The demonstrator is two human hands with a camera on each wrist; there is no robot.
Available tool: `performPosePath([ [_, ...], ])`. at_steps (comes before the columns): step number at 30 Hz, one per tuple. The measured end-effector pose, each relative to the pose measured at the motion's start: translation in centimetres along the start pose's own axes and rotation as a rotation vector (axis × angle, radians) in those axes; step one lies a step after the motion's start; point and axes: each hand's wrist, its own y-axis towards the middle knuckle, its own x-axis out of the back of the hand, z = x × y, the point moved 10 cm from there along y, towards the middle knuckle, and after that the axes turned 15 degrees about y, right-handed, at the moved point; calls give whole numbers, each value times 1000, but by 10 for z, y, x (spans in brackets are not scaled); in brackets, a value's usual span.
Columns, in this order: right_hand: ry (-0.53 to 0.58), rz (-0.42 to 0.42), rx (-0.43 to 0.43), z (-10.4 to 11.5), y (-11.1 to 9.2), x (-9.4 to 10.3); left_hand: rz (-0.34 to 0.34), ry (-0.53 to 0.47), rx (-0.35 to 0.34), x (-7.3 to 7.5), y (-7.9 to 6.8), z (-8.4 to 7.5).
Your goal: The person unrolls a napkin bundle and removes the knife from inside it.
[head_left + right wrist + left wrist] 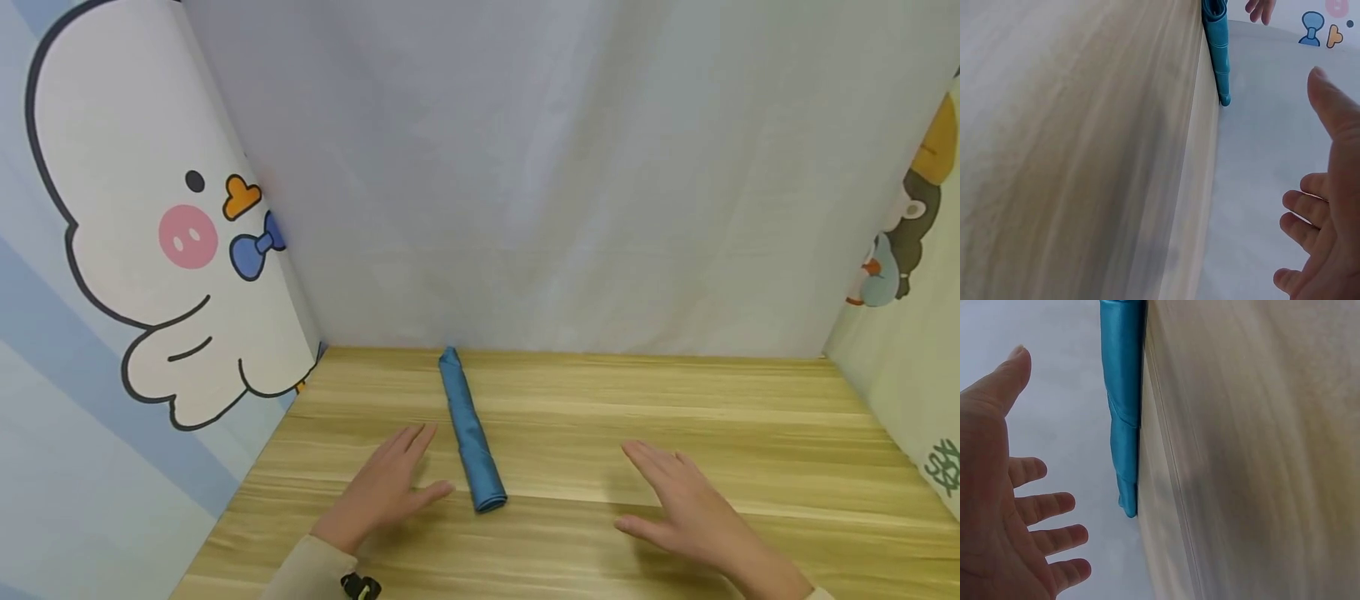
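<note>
A rolled blue cloth (470, 433) lies lengthwise on the wooden table, its spiral end toward me and its thin tip near the back edge. My left hand (390, 487) hovers just left of the roll, fingers extended and thumb spread, holding nothing. In the left wrist view the cloth (1124, 381) stretches beyond the splayed left fingers (1047, 506). Farther off, to the right of the roll, my right hand (686, 512) is held over the table with straight fingers and nothing in it. The right wrist view shows the roll's coiled end (1215, 9) at the top.
The wood-grain table (675, 408) ends at a pale grey curtain (540, 183) behind. A panel with a cartoon duck (127, 167) borders the left side, and another printed panel (907, 358) the right. A black strap piece (361, 585) sits at my left wrist.
</note>
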Motion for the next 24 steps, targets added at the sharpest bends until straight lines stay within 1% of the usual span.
performPosePath([
  [4, -23, 13, 7, 3, 8, -4, 1, 14, 2, 0, 8, 1],
  [10, -57, 26, 31, 8, 21, -11, 17, -5, 30, -2, 19, 6],
  [13, -58, 37, 41, 11, 28, -15, 31, -2, 23, -5, 24, 7],
  [19, -42, 55, 40, 13, 39, -26, 46, 25, -25, -6, 35, 4],
  [24, -33, 81, 54, 17, 49, -39, 73, 55, -14, -13, 44, 9],
])
